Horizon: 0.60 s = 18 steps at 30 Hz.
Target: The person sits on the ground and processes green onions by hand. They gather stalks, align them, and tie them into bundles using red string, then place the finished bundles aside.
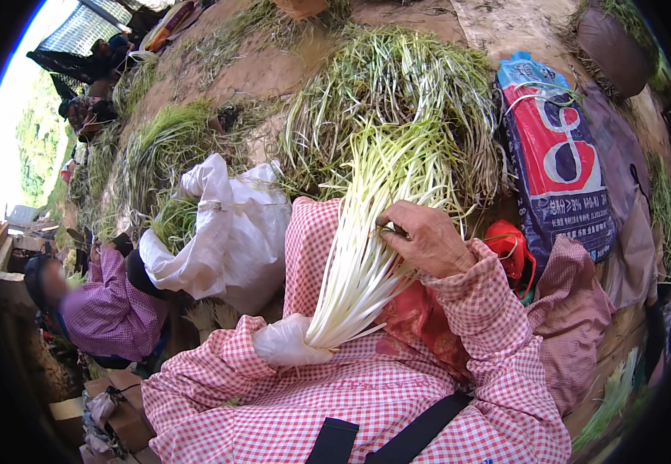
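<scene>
A fanned bundle of long, pale allium-like stalks (341, 290) lies across my lap, its white ends toward me and its yellow-green tips pointing away. My left hand (289, 342), in a thin translucent whitish glove, grips the white ends. My bare right hand (428, 238) rests on the bundle's right side, thumb and forefinger pinching at stalks about midway along. What exactly lies between those fingertips is partly hidden. Just beyond the tips is a large heap of similar greens (387, 75), with brownish, withered strands among them.
A white woven sack (237, 232) with greens in its mouth stands left. At right lie a printed fertilizer sack (550, 151) and a red bag (506, 246). A person in purple checks (115, 313) sits at left. More greens (167, 139) cover the ground beyond.
</scene>
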Motion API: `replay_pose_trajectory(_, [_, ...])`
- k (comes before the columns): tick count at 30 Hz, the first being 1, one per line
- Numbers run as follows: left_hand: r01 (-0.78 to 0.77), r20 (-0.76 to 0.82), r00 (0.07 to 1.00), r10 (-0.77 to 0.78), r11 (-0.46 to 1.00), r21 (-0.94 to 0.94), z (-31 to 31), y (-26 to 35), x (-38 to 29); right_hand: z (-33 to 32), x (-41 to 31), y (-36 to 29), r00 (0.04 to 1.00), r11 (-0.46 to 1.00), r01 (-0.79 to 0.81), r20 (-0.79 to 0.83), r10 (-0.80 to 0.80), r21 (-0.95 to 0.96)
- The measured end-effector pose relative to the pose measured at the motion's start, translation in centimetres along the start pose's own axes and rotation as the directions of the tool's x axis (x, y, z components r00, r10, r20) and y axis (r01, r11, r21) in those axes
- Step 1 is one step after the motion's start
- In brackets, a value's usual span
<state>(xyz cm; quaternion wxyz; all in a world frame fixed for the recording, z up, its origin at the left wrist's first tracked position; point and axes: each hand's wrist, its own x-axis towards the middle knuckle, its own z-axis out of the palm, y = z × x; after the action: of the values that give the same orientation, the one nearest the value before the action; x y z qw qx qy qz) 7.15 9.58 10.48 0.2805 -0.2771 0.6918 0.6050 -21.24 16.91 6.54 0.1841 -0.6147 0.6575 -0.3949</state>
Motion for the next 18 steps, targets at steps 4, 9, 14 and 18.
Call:
replay_pose_trajectory(4, [0.035,0.024,0.999,-0.033,0.991,-0.128,-0.1,-0.2,-0.1,-0.5,0.3,0.0,0.998,0.999,0.038,-0.046,-0.037,0.025])
replay_pose_trajectory(9, [0.035,0.102,0.995,0.020,0.863,-0.503,-1.5,2.9,-1.9,-1.9,0.5,2.0,0.964,0.994,-0.027,-0.266,-0.003,-0.110])
replay_pose_trajectory(14, [0.028,0.197,0.978,0.066,0.898,-0.438,-5.3,3.4,-4.4,-5.5,0.9,6.6,0.896,0.958,-0.149,-0.444,0.026,-0.244])
replay_pose_trajectory(18, [0.018,0.165,0.985,0.058,0.904,-0.427,-6.3,3.0,-5.9,-9.0,0.5,12.4,0.812,0.831,-0.394,-0.572,0.114,-0.393])
